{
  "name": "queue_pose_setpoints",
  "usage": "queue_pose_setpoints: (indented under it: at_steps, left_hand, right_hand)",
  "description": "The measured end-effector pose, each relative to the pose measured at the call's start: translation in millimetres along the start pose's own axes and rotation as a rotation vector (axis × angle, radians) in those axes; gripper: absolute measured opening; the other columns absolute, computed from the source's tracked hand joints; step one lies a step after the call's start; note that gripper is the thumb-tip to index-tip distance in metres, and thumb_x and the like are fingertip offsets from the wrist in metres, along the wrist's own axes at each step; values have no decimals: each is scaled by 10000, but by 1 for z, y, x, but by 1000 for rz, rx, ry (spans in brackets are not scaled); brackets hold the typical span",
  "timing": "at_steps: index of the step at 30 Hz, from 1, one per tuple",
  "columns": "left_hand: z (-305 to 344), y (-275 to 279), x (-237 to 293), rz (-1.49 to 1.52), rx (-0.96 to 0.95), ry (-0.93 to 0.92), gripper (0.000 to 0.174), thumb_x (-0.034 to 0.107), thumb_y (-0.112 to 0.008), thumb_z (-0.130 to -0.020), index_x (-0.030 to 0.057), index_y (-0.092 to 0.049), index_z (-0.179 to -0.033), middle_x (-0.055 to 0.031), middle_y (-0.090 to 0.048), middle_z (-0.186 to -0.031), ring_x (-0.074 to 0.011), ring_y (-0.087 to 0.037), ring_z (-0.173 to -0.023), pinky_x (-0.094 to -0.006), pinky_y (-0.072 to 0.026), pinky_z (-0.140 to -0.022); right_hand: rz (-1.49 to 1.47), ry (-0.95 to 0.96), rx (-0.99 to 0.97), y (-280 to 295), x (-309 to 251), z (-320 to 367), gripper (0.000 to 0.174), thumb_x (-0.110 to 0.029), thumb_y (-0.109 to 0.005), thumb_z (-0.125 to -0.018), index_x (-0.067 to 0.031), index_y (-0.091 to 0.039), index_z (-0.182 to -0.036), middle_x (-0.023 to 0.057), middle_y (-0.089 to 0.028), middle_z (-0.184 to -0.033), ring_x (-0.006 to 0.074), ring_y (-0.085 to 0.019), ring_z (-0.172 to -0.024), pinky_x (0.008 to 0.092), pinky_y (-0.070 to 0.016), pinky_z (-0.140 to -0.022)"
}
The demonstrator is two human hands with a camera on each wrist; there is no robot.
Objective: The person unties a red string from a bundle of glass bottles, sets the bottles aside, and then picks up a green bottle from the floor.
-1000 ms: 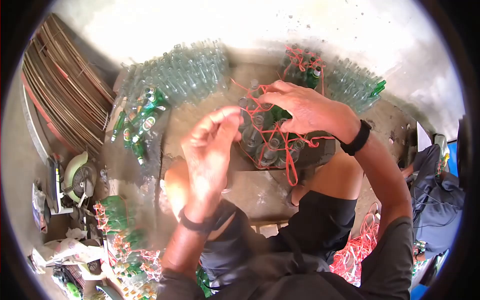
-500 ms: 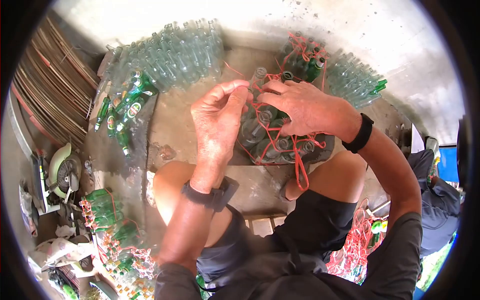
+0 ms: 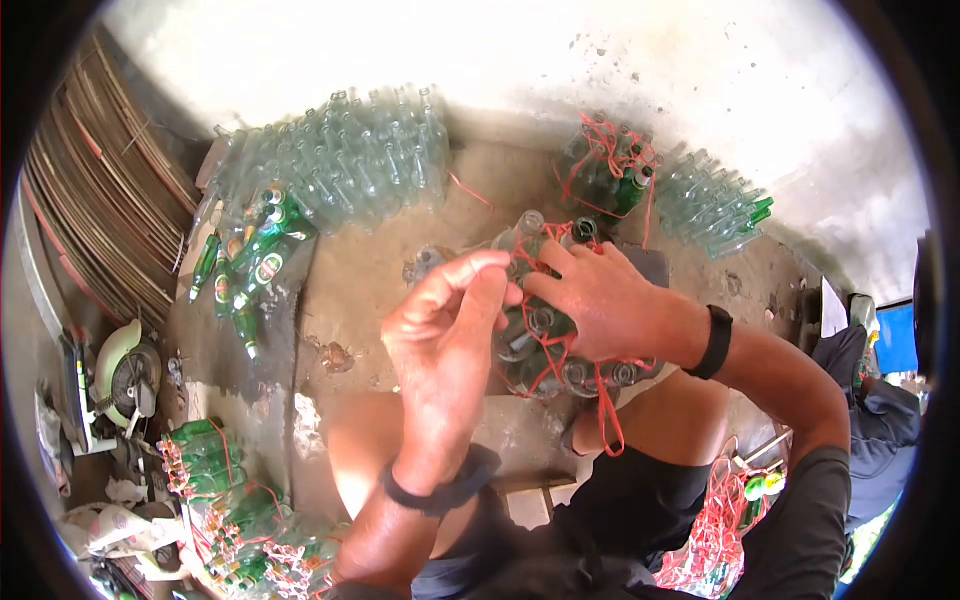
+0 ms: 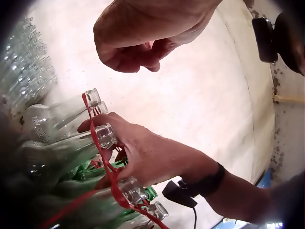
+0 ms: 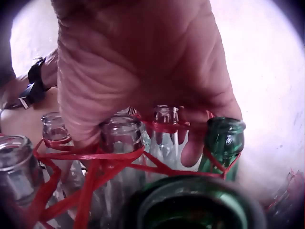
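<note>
A cluster of clear and green glass bottles (image 3: 541,322) stands in front of the person, red plastic ribbon (image 3: 610,415) wound round the necks, one loop hanging at the front. The right hand (image 3: 612,305) reaches over the top. In the right wrist view its thumb and fingers come down round the clear bottle necks (image 5: 121,133), beside a green neck (image 5: 224,136). Raised at the cluster's left side, the left hand (image 3: 440,335) has thumb and forefinger tips together. The left wrist view shows that hand (image 4: 147,36) curled above the bottles, nothing visible in its fingers.
Rows of clear bottles (image 3: 370,160) stand behind left, with labelled green bottles (image 3: 268,265) lying beside them. Another ribbon-tied bundle (image 3: 610,170) and more clear bottles (image 3: 710,205) are behind right. Loose red ribbon (image 3: 710,530) is piled at lower right; green bottles (image 3: 205,450) lie at lower left.
The left hand has come in against the cluster's left side, its thumb and forefinger closing together. The right hand stays over the bottle tops. The head view has shifted slightly.
</note>
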State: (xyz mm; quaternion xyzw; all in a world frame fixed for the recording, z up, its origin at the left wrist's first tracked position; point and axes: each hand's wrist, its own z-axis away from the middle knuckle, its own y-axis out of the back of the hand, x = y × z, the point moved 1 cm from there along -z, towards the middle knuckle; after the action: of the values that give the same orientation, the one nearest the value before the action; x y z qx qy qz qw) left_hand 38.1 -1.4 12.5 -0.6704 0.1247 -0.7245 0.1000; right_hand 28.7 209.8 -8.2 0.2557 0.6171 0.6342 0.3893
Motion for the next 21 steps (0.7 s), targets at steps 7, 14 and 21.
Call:
queue_pose_setpoints:
  at_steps: [7, 14, 21]
  left_hand:
    - [4, 2, 7, 76, 24, 132, 172, 73, -688, -1050, -1, -788, -1169, -59, -743, -872, -79, -584, -722, -227, -445, -669]
    - [-5, -5, 11, 110, 36, 224, 173, 29, -670, -1038, -14, -788, -1157, -68, -741, -858, -74, -576, -714, -231, -438, -664]
    - [-10, -12, 0, 128, -64, 247, 171, -16, -688, -1021, 8, -797, -1151, -61, -756, -872, -61, -627, -765, -220, -482, -682]
  right_hand:
    - [15, -17, -85, 11, -3, -4, 662, -143, -877, -621, -72, -638, -1233, 171, -530, -1227, 365, -669, -989, 507, -497, -743]
    - [-20, -5, -107, 16, 4, -9, 565, -140, -844, -648, -86, -653, -1177, 153, -549, -1190, 343, -660, -936, 481, -466, -743]
    - [-3, 18, -35, 28, 21, -14, 557, -206, -884, -660, -137, -660, -1165, 129, -560, -1196, 330, -662, -967, 484, -488, -791]
